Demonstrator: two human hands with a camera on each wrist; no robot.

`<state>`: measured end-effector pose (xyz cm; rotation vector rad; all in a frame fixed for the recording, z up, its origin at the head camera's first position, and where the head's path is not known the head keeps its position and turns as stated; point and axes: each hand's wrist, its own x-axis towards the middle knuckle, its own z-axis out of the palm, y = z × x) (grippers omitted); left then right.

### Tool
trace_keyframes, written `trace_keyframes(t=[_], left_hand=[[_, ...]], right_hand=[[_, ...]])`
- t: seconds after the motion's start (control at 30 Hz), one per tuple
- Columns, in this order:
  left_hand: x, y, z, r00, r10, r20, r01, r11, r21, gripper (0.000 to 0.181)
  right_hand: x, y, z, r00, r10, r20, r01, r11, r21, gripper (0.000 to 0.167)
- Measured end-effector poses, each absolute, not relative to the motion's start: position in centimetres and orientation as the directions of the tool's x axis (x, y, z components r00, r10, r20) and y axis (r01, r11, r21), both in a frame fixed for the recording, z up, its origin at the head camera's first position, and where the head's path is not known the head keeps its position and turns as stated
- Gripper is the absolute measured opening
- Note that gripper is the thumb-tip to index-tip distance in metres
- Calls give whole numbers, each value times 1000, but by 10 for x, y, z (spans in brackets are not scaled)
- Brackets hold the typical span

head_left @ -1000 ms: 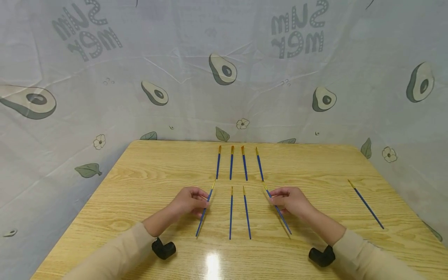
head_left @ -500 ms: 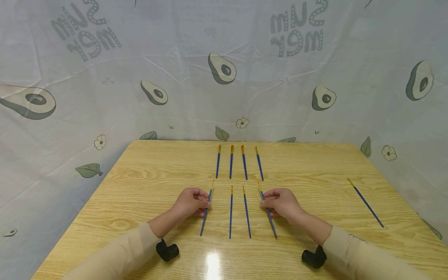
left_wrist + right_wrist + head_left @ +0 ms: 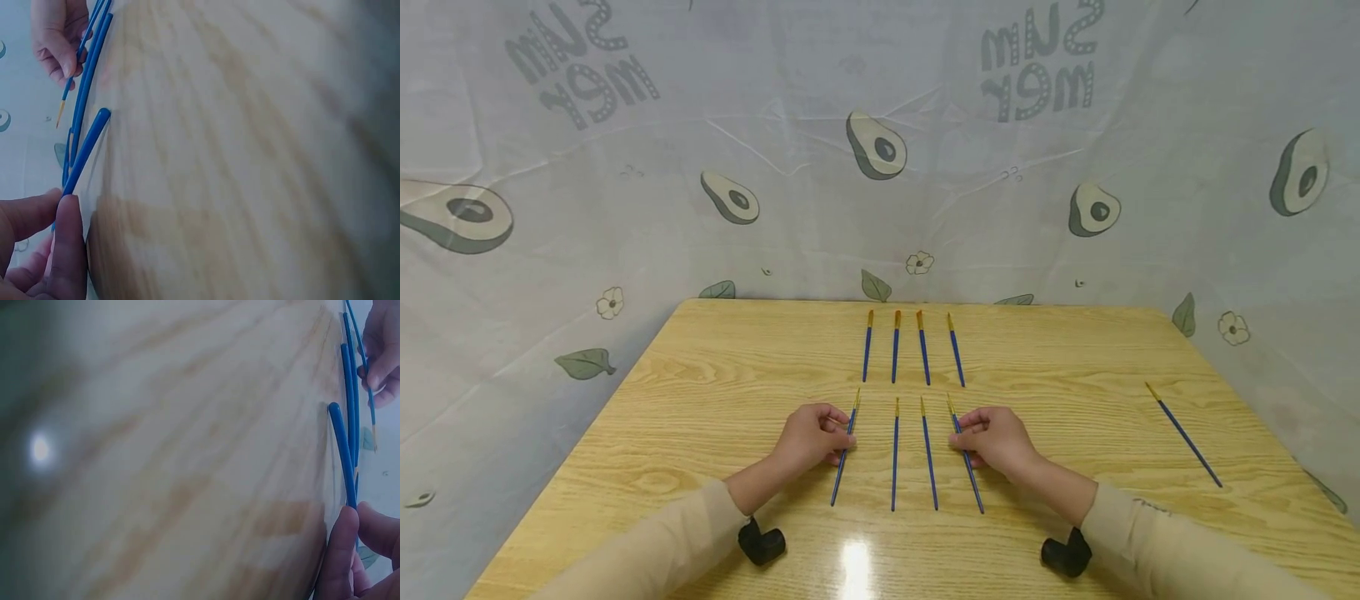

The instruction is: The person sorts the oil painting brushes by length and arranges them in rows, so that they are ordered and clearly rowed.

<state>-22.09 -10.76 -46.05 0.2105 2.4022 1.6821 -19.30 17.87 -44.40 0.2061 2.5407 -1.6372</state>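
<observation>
My left hand [image 3: 811,435] pinches a thin blue paintbrush [image 3: 841,468] between thumb and fingers, its bristles pointing away from me. On the other side, my right hand [image 3: 996,437] pinches a second blue paintbrush [image 3: 972,479], tilted slightly with its tip toward the left. Between the hands, two more paintbrushes lie side by side on the table, a left one [image 3: 895,462] and a right one [image 3: 930,462]. In the left wrist view, the thumb and a finger grip the blue handle [image 3: 87,150]; the right wrist view shows a similar pinch on the other handle [image 3: 342,450].
Farther back, a row of several paintbrushes [image 3: 896,350] lies on the wooden table [image 3: 737,358]. One lone paintbrush [image 3: 1183,435] rests slanted at the right. A printed curtain [image 3: 805,217] hangs behind the table's back edge.
My right hand has moved left with its paintbrush, which has turned closer to parallel with the middle ones. My left hand has shifted slightly right, its brush a little straighter.
</observation>
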Motion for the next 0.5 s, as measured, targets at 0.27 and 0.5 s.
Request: trace_keyframes(t=[0.27,0.5], left_hand=[[-215,-101,-456,-972,234,-27,68,390,918,22],[-213,-98,-459,-970,243,-27,69,380,922,25]], right_hand=[[-193,179,-445,-986,55,-158,167,415,-895,21],[-191,177,-444,-987,43,-157,160,444,-882,21]])
